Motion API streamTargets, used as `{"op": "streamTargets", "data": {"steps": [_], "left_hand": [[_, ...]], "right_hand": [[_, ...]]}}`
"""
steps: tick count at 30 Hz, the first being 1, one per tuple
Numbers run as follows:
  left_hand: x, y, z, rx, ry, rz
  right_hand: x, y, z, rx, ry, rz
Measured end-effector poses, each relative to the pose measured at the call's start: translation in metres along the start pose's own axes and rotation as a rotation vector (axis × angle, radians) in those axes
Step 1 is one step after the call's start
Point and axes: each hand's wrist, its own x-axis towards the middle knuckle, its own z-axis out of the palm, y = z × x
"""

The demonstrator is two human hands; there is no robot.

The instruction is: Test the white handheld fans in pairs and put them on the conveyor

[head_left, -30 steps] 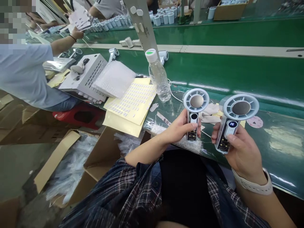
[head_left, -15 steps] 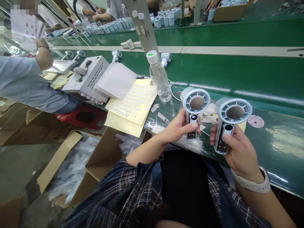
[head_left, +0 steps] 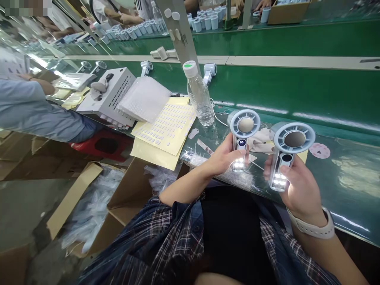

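Note:
My left hand (head_left: 227, 156) is wrapped round the handle of a light-blue handheld fan (head_left: 246, 125), thumb on its front below a small lit display that seems to read 82. In my right hand (head_left: 301, 186) is a second light-blue handheld fan (head_left: 293, 137), gripped by its handle, thumb pressed below a dark round display. Both fans are held upright over the bench edge with their round heads facing me. Bright white light reflects from or shines in the lower part of each handle. Behind the fans lies a crumpled pale cloth (head_left: 261, 139).
A water bottle (head_left: 200, 99) stands left of the fans, beside yellow sticker sheets (head_left: 163, 126) and bubble wrap (head_left: 145, 99). Beyond runs a green conveyor (head_left: 282, 87). An open carton (head_left: 130, 194) of plastic bags is below left. A co-worker's blue sleeve (head_left: 20, 93) shows at left.
Bright light now shows on both handles, which were dark before. The fans have barely shifted. At left, the co-worker's arm and papers have moved lower.

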Motion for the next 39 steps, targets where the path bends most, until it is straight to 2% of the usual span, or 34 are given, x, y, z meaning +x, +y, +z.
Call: {"op": "streamTargets", "data": {"steps": [3,6,9,15,22,28,32,37,39], "left_hand": [[-0.002,0.001,0.001,-0.103,-0.047,-0.054],[-0.004,0.002,0.000,-0.140,-0.119,-0.018],[-0.004,0.001,-0.002,-0.152,-0.140,0.005],[-0.002,-0.005,-0.006,-0.036,-0.087,0.047],[-0.003,-0.006,-0.003,-0.009,-0.179,0.037],[-0.002,-0.007,-0.007,-0.046,-0.160,0.024],[-0.004,-0.003,-0.007,0.060,-0.136,-0.001],[-0.004,-0.002,-0.002,0.045,-0.043,-0.091],[-0.004,-0.004,0.001,0.014,-0.044,-0.118]], "right_hand": [[0.000,0.002,-0.001,0.012,0.017,0.019],[-0.001,0.004,-0.002,0.020,0.016,0.028],[-0.001,0.003,-0.002,0.031,0.022,0.034],[-0.002,0.003,-0.003,0.059,0.079,0.092],[-0.002,0.000,0.000,0.061,0.096,0.145],[-0.002,0.003,-0.001,0.056,0.126,0.142],[-0.001,0.006,-0.003,0.054,0.148,0.086],[-0.002,0.008,-0.007,0.164,0.017,0.132],[-0.003,0.009,-0.008,0.177,0.044,0.141]]}}
